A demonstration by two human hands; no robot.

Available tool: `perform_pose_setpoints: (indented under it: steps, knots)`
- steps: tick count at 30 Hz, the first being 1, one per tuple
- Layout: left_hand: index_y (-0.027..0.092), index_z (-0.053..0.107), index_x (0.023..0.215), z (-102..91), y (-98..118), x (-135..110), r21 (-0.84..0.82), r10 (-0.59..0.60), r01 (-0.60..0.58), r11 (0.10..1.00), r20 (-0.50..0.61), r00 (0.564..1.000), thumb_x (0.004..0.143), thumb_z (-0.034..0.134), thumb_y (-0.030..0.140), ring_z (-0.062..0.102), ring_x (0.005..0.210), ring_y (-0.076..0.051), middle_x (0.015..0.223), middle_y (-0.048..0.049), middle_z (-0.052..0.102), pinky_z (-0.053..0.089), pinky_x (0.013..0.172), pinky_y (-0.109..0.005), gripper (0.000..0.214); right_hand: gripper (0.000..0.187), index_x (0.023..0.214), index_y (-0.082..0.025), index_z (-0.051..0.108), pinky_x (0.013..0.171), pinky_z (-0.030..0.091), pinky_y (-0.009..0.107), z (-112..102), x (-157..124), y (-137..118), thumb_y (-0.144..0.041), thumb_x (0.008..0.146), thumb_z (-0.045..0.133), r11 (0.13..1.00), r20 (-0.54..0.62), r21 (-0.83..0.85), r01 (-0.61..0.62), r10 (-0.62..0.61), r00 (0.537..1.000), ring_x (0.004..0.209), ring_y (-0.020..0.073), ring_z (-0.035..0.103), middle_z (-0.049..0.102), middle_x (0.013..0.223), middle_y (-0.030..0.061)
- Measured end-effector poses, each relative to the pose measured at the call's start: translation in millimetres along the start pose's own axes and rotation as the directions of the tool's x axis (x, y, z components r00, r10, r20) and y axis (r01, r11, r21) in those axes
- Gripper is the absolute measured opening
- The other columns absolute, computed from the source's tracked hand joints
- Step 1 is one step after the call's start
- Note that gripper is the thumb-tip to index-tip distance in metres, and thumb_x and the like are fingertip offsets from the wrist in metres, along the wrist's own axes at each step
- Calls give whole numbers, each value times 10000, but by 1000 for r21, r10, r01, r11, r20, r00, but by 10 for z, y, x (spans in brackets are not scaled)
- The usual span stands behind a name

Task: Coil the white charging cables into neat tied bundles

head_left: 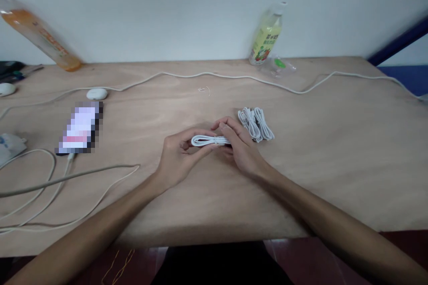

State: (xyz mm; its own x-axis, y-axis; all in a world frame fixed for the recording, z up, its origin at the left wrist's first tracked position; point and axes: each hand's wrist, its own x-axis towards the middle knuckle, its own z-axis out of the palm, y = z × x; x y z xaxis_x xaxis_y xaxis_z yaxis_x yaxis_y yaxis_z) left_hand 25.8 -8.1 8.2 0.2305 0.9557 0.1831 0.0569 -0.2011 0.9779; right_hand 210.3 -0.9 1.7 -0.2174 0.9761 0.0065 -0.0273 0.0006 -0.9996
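Note:
Both my hands meet over the middle of the wooden table (317,151). Between them lies a coiled white cable (205,140), folded into a narrow bundle. My left hand (177,158) curls its fingers around the bundle's left end. My right hand (239,147) pinches the bundle's right end, fingers closed over it. Just beyond my right hand, two more coiled white cable bundles (256,123) lie side by side on the table, untouched.
A phone (81,128) with a charging cable plugged in lies at left, with loose cords (50,187) nearby. A long white cord (234,77) crosses the back. A yellow-green bottle (266,35), an orange bottle (40,33), a white earbud case (96,94) and a small twist tie (204,90) stand further back.

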Motion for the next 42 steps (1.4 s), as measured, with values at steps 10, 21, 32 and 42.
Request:
perform_pose_setpoints:
  steps: [10, 21, 32, 42]
  knots:
    - [209, 856, 1038, 12, -53, 34, -113, -64, 60, 992, -36, 997, 811, 963, 272, 817, 889, -173, 994, -30, 882, 662, 845, -268, 259, 307, 955, -240, 590, 573, 366, 288, 23, 26, 87, -509, 1097, 547, 973, -83, -105, 205, -214, 973, 601, 137, 460, 505, 711, -53]
    - [241, 877, 1048, -10, -64, 14, 66, 78, -75, 995, -38, 996, 880, 916, 212, 836, 928, -181, 1018, -8, 892, 664, 871, -267, 175, 264, 963, -247, 570, 553, 361, 295, 1, -1, 98, -467, 1102, 523, 982, -65, -105, 159, -166, 984, 583, 139, 473, 505, 695, -60]
    - [235, 868, 1100, -3, -67, -10, 19, -45, 46, 999, -55, 997, 863, 933, 269, 846, 924, -197, 1058, -27, 889, 690, 852, -281, 249, 116, 1026, -254, 582, 705, 467, 337, -15, 0, 115, -359, 1071, 570, 933, -68, -231, 276, -298, 952, 768, 176, 600, 624, 849, -14]
    - [242, 882, 1087, -18, -128, 14, 50, 54, -53, 997, -30, 998, 888, 917, 242, 841, 995, -204, 1092, -31, 895, 670, 912, -296, 202, 157, 1030, -257, 557, 633, 363, 329, -19, 7, 145, -403, 1085, 546, 972, -53, -117, 203, -210, 976, 632, 154, 484, 547, 754, -53]
